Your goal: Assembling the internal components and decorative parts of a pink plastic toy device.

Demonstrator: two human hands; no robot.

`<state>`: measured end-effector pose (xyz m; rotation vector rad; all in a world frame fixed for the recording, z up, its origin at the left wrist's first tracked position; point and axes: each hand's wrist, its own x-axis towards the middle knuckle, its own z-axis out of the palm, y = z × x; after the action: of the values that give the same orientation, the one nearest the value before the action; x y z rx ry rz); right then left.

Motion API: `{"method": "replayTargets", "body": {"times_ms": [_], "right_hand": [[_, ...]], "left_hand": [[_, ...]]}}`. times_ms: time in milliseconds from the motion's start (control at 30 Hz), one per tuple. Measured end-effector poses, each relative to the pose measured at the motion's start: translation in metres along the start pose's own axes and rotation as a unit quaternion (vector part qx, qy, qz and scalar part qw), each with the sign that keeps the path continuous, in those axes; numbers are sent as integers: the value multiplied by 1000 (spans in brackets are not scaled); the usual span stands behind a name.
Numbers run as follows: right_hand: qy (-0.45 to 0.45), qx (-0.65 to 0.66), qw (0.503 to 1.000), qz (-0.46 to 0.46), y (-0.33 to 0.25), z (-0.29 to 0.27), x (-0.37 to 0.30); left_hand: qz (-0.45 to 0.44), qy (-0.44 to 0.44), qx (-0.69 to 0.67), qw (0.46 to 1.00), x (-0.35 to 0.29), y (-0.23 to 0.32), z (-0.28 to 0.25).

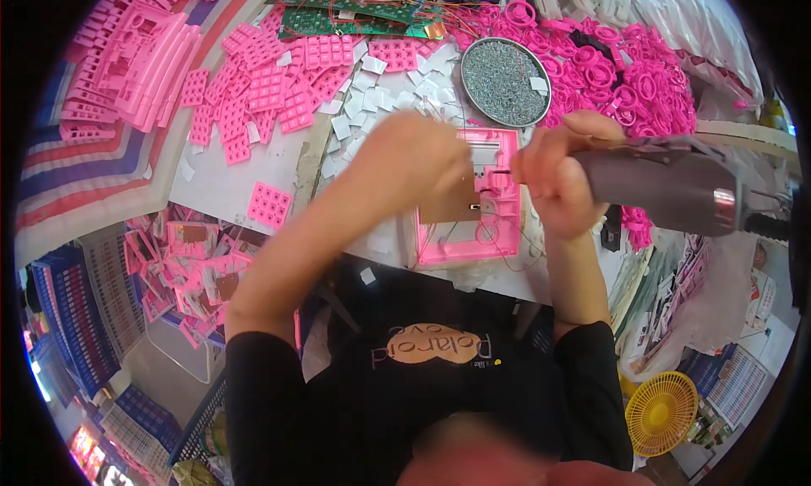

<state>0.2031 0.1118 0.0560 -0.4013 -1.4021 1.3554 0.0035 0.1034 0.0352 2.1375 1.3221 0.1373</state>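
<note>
On the near side of the pink case (469,251), at the bottom of the view, is the wearer's black shirt (338,401). To the near right of the case, well apart from it, stands a yellow basket (661,414); to its near left, below table height, lies a heap of pink parts (194,262). The case lies on the table (207,177) with its inside facing up, a brown board (446,205) over its left portion. The left hand (416,158) is above the case's left side, fingers curled; whether they grip anything cannot be told. The right hand (559,177), at the case's right side, is wrapped around a grey electric screwdriver (672,186). The bit points left over the case; contact with a screw cannot be confirmed. Just beyond the case is a round dish (464,82) of small screws (504,76). White squares (367,97) lie beyond the case to the left, with pink keypads (269,97) further left. Pink rings (604,76) are piled beyond it to the right. Farthest from the case, green circuit boards (338,23) lie with loose wires.
</note>
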Motion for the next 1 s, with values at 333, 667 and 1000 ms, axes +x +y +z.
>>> {"method": "replayTargets", "body": {"times_ms": [333,667,1000], "right_hand": [[25,-26,999,-19,-20,-20,-6],[39,7,999,-33,-27,-15,-11],[-4,115,991,71,-47,39,-22]], "left_hand": [[116,170,246,947,152,-20,4],[122,180,-7,976,87,7,-35],[169,334,-63,925,-73,14,67]]}}
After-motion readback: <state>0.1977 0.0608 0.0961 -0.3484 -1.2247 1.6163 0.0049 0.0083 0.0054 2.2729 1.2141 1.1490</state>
